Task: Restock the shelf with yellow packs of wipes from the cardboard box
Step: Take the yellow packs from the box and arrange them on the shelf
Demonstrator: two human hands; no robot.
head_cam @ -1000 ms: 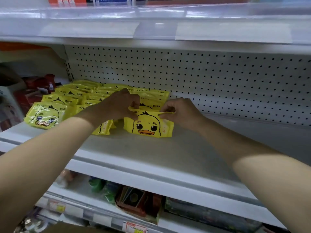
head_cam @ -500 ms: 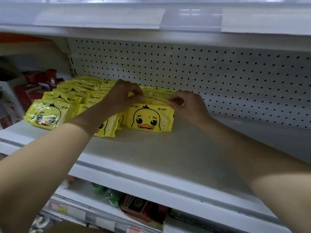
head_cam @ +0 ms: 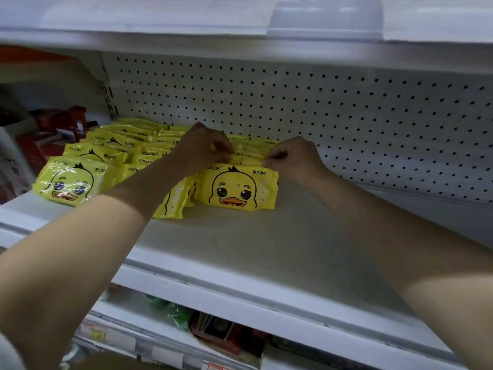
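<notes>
Reaches both bare arms onto the white shelf [head_cam: 240, 236]. Pinches the top right corner of the front yellow pack [head_cam: 237, 188] between thumb and forefinger of the right hand [head_cam: 293, 158]. Curls the left hand [head_cam: 205, 150] over the top edges at that pack's left corner, pinching there; cannot tell whether that pack or the one behind. Holds it upright, duck face outward, at the near end of the rightmost row of packs [head_cam: 250, 148], in front of the pegboard [head_cam: 346, 108]. More rows [head_cam: 112, 153] to the left, red boxes [head_cam: 53, 129] beyond them.
</notes>
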